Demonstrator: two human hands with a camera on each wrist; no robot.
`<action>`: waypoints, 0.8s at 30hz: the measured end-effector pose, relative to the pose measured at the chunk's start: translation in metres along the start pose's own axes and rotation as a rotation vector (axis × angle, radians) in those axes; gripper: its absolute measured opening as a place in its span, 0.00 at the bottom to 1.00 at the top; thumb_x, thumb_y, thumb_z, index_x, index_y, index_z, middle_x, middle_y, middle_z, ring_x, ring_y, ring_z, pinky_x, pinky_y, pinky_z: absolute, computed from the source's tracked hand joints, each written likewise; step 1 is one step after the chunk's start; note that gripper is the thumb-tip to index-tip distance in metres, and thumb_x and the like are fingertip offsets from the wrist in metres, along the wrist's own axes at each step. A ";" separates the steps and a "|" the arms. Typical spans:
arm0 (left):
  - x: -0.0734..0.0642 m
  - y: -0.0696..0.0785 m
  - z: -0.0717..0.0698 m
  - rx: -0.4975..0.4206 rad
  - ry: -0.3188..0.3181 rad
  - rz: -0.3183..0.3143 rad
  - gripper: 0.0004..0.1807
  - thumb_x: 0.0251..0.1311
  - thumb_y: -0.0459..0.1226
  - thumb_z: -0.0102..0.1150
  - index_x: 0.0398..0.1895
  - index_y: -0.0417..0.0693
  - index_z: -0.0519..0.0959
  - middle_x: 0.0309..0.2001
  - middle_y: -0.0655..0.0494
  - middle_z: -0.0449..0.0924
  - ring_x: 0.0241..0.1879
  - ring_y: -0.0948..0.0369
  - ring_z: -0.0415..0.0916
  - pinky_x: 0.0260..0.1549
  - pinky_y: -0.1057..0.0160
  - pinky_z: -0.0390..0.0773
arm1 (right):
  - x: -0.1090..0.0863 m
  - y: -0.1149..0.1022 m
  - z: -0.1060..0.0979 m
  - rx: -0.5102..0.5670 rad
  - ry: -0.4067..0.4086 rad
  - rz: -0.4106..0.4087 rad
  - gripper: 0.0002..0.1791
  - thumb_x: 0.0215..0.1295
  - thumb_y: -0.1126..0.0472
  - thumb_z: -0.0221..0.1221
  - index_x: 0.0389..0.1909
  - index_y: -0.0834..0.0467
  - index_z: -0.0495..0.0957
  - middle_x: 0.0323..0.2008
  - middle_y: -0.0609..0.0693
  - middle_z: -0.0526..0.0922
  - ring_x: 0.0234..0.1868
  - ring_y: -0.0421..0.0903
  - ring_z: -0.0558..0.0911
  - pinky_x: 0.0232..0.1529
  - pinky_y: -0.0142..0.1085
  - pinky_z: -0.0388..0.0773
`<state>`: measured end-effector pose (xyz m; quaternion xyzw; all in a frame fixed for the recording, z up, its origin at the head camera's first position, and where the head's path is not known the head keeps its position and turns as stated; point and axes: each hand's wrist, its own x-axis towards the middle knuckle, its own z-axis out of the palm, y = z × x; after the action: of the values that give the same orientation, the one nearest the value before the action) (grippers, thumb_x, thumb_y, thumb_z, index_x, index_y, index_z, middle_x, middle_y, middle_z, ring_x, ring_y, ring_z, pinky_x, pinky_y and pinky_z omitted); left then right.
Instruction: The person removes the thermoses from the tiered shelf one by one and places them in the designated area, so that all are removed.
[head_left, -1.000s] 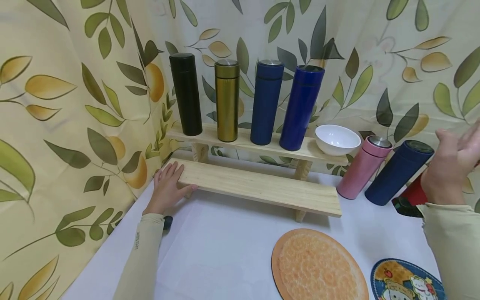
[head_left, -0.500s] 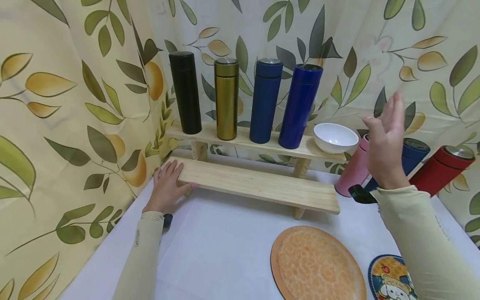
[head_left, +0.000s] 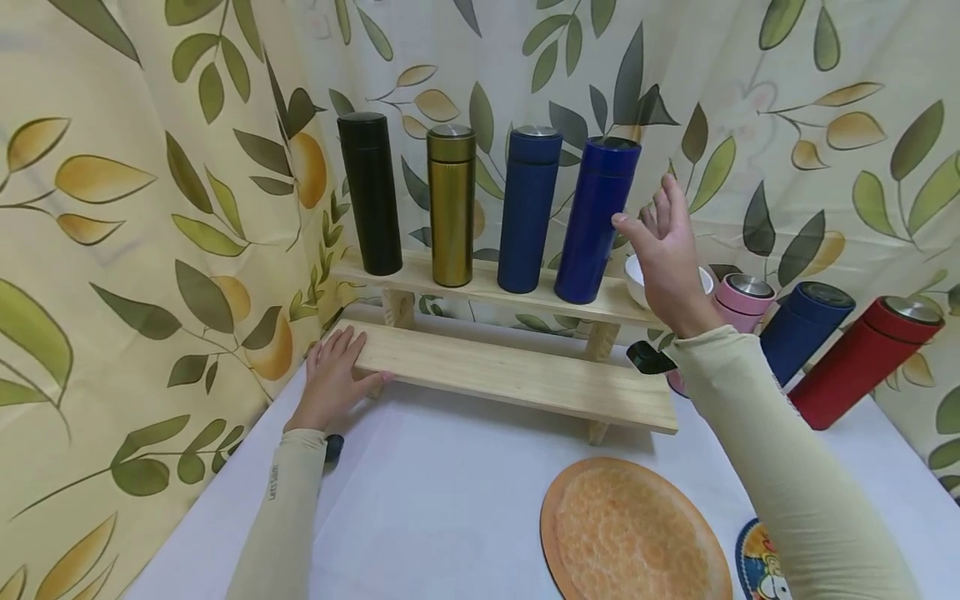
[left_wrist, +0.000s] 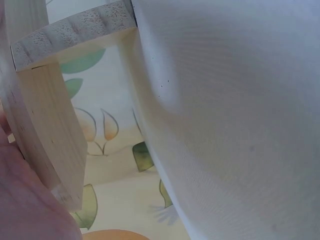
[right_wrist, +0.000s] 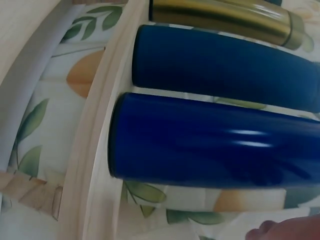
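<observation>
On the left end of the lower shelf board (head_left: 510,375) rests my left hand (head_left: 330,383), fingers over the top and thumb along the front edge. The left wrist view shows its palm (left_wrist: 35,200) beside the wooden support (left_wrist: 55,130). My right hand (head_left: 667,254) is raised at the upper shelf with fingers extended, thumb tip close to the glossy blue thermos bottle (head_left: 596,221). It partly hides a white bowl (head_left: 637,283). Left of that bottle, a matte blue bottle (head_left: 528,212), a gold bottle (head_left: 452,208) and a black bottle (head_left: 371,196) stand upright on the upper shelf.
Right of the shelf, a pink bottle (head_left: 742,302), a dark blue bottle (head_left: 806,329) and a red bottle (head_left: 870,358) stand on the white-covered table (head_left: 435,500). In front lie a round tan mat (head_left: 637,533) and a cartoon-printed mat (head_left: 761,567). Leaf-patterned curtains surround the table.
My right hand has moved left from beside the red bottle, past the pink bottle and bowl, to the glossy blue bottle. The left hand has stayed on the lower shelf.
</observation>
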<state>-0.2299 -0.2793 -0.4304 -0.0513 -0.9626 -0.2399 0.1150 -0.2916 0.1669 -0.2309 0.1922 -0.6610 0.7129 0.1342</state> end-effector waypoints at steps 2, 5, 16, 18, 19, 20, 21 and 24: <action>0.001 -0.001 0.000 0.000 0.001 0.001 0.55 0.68 0.61 0.68 0.83 0.33 0.58 0.84 0.31 0.48 0.83 0.39 0.39 0.77 0.36 0.31 | 0.008 0.003 0.005 -0.013 -0.004 0.028 0.55 0.75 0.58 0.63 0.89 0.49 0.35 0.88 0.48 0.34 0.86 0.51 0.38 0.82 0.43 0.41; 0.001 -0.002 0.000 0.000 0.006 0.007 0.55 0.68 0.60 0.68 0.83 0.33 0.58 0.83 0.31 0.48 0.83 0.38 0.40 0.77 0.36 0.31 | 0.020 0.009 0.011 -0.024 -0.007 0.056 0.56 0.74 0.57 0.64 0.89 0.50 0.34 0.88 0.49 0.35 0.86 0.51 0.39 0.82 0.44 0.42; 0.001 -0.005 0.003 0.004 0.010 0.008 0.56 0.67 0.61 0.68 0.83 0.34 0.58 0.84 0.32 0.48 0.84 0.39 0.40 0.77 0.37 0.32 | 0.041 0.019 0.021 -0.036 0.033 0.101 0.52 0.71 0.54 0.67 0.87 0.49 0.45 0.83 0.55 0.58 0.79 0.56 0.63 0.80 0.52 0.53; 0.001 -0.006 0.003 0.013 0.012 0.009 0.56 0.67 0.62 0.68 0.83 0.34 0.58 0.84 0.32 0.48 0.84 0.39 0.40 0.77 0.37 0.32 | 0.042 0.018 0.022 -0.052 0.034 0.117 0.52 0.70 0.53 0.67 0.87 0.49 0.46 0.82 0.56 0.58 0.78 0.57 0.64 0.80 0.53 0.54; 0.001 -0.006 0.003 0.013 0.012 0.009 0.56 0.67 0.62 0.68 0.83 0.34 0.58 0.84 0.32 0.48 0.84 0.39 0.40 0.77 0.37 0.32 | 0.043 0.018 0.023 -0.059 0.033 0.126 0.52 0.70 0.52 0.67 0.87 0.49 0.46 0.82 0.56 0.58 0.78 0.57 0.64 0.80 0.54 0.54; 0.002 -0.006 0.003 0.011 0.012 0.009 0.55 0.67 0.61 0.68 0.83 0.34 0.59 0.84 0.32 0.48 0.83 0.39 0.40 0.77 0.37 0.32 | 0.043 0.018 0.024 -0.068 0.032 0.137 0.52 0.70 0.52 0.68 0.86 0.49 0.47 0.82 0.56 0.58 0.78 0.58 0.64 0.80 0.54 0.54; 0.002 -0.006 0.003 0.010 0.011 0.008 0.55 0.67 0.61 0.68 0.83 0.34 0.59 0.84 0.32 0.48 0.84 0.39 0.40 0.77 0.37 0.32 | 0.044 0.018 0.025 -0.074 0.032 0.148 0.51 0.70 0.52 0.68 0.86 0.49 0.47 0.82 0.56 0.59 0.77 0.58 0.64 0.80 0.54 0.54; 0.001 -0.006 0.003 0.007 0.009 0.007 0.55 0.67 0.60 0.69 0.83 0.34 0.59 0.84 0.32 0.48 0.83 0.39 0.40 0.77 0.37 0.31 | 0.046 0.020 0.028 -0.060 0.033 0.174 0.50 0.69 0.54 0.69 0.84 0.48 0.51 0.80 0.55 0.62 0.76 0.57 0.66 0.79 0.54 0.56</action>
<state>-0.2323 -0.2826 -0.4357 -0.0531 -0.9627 -0.2362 0.1206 -0.3389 0.1348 -0.2267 0.1181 -0.6938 0.7048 0.0886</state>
